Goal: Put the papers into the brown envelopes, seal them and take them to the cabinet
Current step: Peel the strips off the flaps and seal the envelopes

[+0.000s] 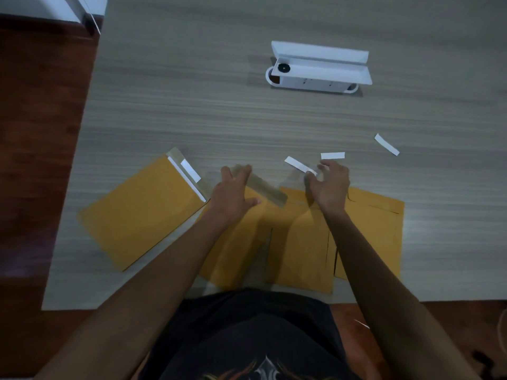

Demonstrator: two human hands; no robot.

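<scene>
Reaching forward over the table (274, 127) with both bare forearms, converging toward the far edge of the envelopes lying just in front of the torso. Left hand (233, 190) lying palm down, fingers straight and spread, thumb stretched out to the right, fingertips pressing on the left end of the flap (264, 187) of the middle envelope (299, 250), holding nothing curled. Right hand (330, 185) arching up on a bent wrist, fingers curled, thumb and forefinger pinching one end of a white strip (297, 164) slanting away to the upper left, just beyond the flap. Lying flat and overlapping under both wrists, the middle envelope and another one (375, 223) to its right, both brown, partly hidden by the arms; cannot tell whether papers are inside. Resting apart to the left, tilted, a third envelope (137, 212) with its flap open and a white strip along the fold. Lying loose on the table beyond the right hand, two more strips: one (332, 155) just beside the fingers, one (386, 144) farther right. Standing well apart at the far side, a white box (318, 68) with its lid open.
</scene>
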